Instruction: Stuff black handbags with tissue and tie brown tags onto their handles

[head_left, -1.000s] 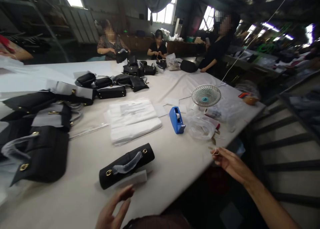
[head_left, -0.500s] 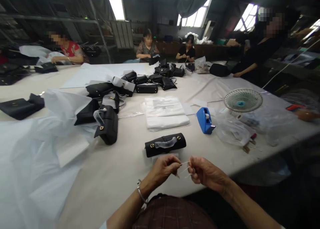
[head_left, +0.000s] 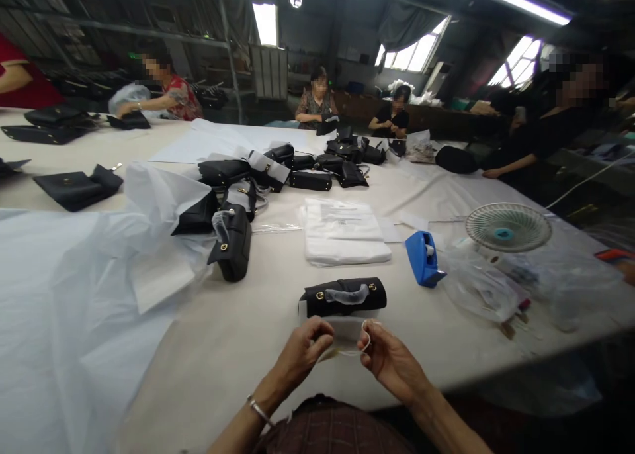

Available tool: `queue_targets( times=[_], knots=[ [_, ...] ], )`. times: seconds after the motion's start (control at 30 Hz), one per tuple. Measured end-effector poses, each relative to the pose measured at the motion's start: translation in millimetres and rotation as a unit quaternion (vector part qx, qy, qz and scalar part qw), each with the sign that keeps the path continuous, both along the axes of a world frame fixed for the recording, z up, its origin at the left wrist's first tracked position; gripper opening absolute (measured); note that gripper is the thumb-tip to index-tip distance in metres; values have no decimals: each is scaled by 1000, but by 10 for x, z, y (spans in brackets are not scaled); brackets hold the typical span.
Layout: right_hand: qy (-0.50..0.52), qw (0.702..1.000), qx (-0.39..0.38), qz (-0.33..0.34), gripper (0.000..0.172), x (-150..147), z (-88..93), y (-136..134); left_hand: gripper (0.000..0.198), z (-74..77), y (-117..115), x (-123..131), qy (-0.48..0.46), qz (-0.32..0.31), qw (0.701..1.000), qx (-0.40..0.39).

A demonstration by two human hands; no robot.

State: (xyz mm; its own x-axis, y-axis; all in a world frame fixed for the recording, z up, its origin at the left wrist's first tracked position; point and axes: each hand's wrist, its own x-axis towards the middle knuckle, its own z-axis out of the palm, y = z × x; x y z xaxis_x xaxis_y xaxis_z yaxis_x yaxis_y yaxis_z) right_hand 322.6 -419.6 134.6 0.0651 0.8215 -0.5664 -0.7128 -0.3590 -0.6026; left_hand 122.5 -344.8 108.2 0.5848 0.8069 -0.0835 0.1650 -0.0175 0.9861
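Observation:
A thin pale string (head_left: 351, 353) sags between my two hands over the table's near edge. My left hand (head_left: 302, 349) is closed in a pinch at one end, where a small yellowish piece, too blurred to name, hangs by the fingers. Thumb and fingertips of my right hand (head_left: 389, 358) grip the other end, and a loop of string curls over them. Just beyond my hands lies a black handbag (head_left: 354, 286), its handle (head_left: 347, 296) wrapped in clear film. A sheet of white paper (head_left: 342, 325) shows at the bag's near side.
A stack of white plastic bags (head_left: 344, 242) lies behind the handbag. To its right are a blue tape dispenser (head_left: 421, 259), a small fan (head_left: 508, 227) and crumpled plastic (head_left: 479, 282). More black handbags (head_left: 233, 242) and white sheeting (head_left: 89, 308) are left. Several people work around the table.
My hands have moved apart, and the string, earlier short and taut between them, now droops in a longer curve. The view has turned left, shifting the scene rightward in the picture.

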Motion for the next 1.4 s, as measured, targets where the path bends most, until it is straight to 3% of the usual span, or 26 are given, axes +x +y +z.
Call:
queue_targets(
  times=[0.1, 0.17, 0.27, 0.37, 0.43, 0.53, 0.63, 0.73, 0.8, 0.9, 0.97, 1.03, 1.07, 1.13, 1.23, 1.3, 1.4],
  knots=[
    [-49, 997, -54, -33, 38, -53, -141, 206, 18, 78, 330, 27, 11, 72, 994, 79],
    [-80, 993, -62, -68, 45, -99, -194, 354, 19, 103, 582, 127, 14, 77, 991, 110],
    [-107, 987, -64, -103, 45, -186, -215, 541, 24, 108, 911, 350, 37, 9, 989, 143],
    [-105, 991, -61, -60, 45, -252, -198, 649, 29, 114, 1137, 524, 58, -123, 976, 170],
    [-107, 993, -49, -32, 48, -273, -182, 682, 25, 129, 1234, 570, 66, -199, 960, 186],
    [-126, 991, -39, -17, 59, -283, -160, 700, 20, 159, 1305, 574, 96, -237, 941, 222],
    [-146, 988, -42, -21, 66, -297, -126, 682, 17, 173, 1278, 564, 128, -228, 933, 249],
    [-198, 977, -72, -32, 64, -313, -77, 612, 17, 149, 1208, 541, 129, -161, 946, 251],
    [-256, 962, -89, -18, 58, -308, -56, 543, 13, 118, 1187, 498, 96, -88, 972, 194],
    [-356, 928, -105, 34, 43, -263, -64, 447, 15, 80, 1207, 397, -8, -56, 998, -19],
    [-417, 900, -99, 77, 31, -229, -87, 413, 19, 74, 1223, 328, -88, -78, 982, -147],
    [-444, 883, -82, 125, 24, -224, -105, 407, 16, 82, 1223, 275, -151, -81, 961, -216],
    [-432, 886, -79, 147, 24, -238, -107, 411, 13, 86, 1217, 257, -172, -77, 954, -234],
    [-351, 919, -82, 159, 33, -302, -91, 433, 10, 87, 1201, 236, -198, -77, 944, -253],
    [-152, 981, -86, 86, 44, -444, -35, 488, 9, 62, 1186, 222, -213, -79, 939, -258],
    [-68, 993, -91, 22, 45, -522, -10, 532, 12, 40, 1181, 213, -217, -61, 942, -250],
    [-64, 991, -107, -43, 45, -576, -21, 586, 22, 22, 1150, 177, -205, -54, 952, -223]
  ],
)
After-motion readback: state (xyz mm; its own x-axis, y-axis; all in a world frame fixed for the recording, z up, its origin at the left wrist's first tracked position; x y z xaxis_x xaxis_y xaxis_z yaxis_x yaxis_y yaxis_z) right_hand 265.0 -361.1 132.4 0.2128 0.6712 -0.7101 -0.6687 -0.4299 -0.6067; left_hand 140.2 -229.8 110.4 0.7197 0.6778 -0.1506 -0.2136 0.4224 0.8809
